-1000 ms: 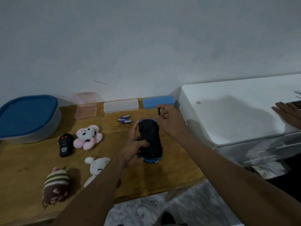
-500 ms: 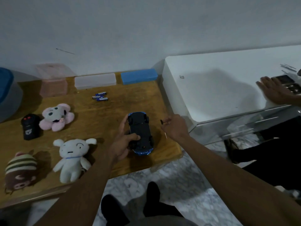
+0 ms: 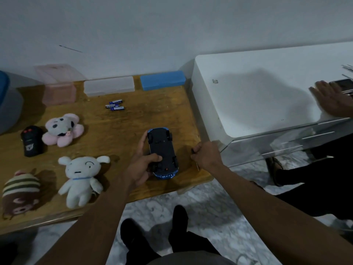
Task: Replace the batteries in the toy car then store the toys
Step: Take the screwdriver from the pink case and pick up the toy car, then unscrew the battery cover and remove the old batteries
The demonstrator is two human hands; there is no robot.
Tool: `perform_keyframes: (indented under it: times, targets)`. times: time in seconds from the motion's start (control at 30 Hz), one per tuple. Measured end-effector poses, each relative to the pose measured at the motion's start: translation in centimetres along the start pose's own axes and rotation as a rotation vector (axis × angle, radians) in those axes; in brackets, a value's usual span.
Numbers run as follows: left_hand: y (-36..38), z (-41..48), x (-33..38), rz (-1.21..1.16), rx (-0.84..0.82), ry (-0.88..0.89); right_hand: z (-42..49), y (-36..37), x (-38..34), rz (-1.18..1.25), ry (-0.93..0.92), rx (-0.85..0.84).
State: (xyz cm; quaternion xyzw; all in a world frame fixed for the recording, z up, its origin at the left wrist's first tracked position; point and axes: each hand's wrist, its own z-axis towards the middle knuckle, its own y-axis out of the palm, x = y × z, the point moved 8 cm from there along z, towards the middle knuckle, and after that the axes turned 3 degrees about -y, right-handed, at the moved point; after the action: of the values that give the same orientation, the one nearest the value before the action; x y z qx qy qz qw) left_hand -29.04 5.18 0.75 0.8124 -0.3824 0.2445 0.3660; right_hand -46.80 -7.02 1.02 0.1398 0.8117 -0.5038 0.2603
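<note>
Lowering right hand [image 3: 205, 156] beside car [image 3: 162, 152]

Bare wooden table [image 3: 118, 131] mid-frame lies open; plush toys [image 3: 80, 178] crowd lower left, white cabinet [image 3: 248, 96] walls the right.

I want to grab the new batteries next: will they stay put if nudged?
Probably not. The batteries are small cylinders lying loose on their sides on the wooden table, so a nudge would likely roll them. They look light and stiff, and their smooth casings may be slippery.
</note>
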Motion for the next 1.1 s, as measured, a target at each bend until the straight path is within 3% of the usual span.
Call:
perform_keyframes:
  times: [0.8, 0.97, 1.1]
  targets:
    - [-0.4, -1.4, 1.8, -0.01, -0.037, 0.03, -0.6, -1.1, -0.7, -0.035, -0.005, 0.007]
    - [-0.8, -1.9, 3.6, 0.046, -0.04, 0.057, -0.2, -2.4, -4.0, -0.001, -0.04, 0.031]
    - [-1.2, -2.2, 5.5, 0.075, -0.035, 0.075, -0.1, -3.3, -10.1, 0.068, -0.207, -0.018]
